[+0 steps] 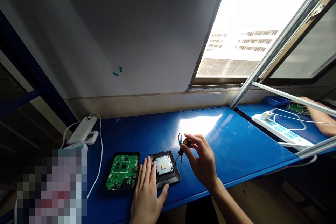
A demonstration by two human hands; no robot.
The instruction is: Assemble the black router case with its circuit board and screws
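My right hand [201,159] grips a screwdriver [186,143] with a black and yellow handle. Its thin shaft slants down to the right side of a black plastic cover [174,180], which holds a silver metal plate [160,169] with a small tan pad [163,166]. Fingers stretched out, my left hand [148,185] rests over the left edge of that cover. Left of it lies a black case with a green circuit board [122,171] inside. A second, smaller screwdriver [180,138] with a clear bluish handle lies just behind the one in my grip.
At the left of the blue table [236,161] lie a white power bank [83,129] and a trailing white cable [102,150]. Beyond a metal frame post [245,89] on the right are a power strip [282,129], a blue tray [276,100] and another person's arm [321,115].
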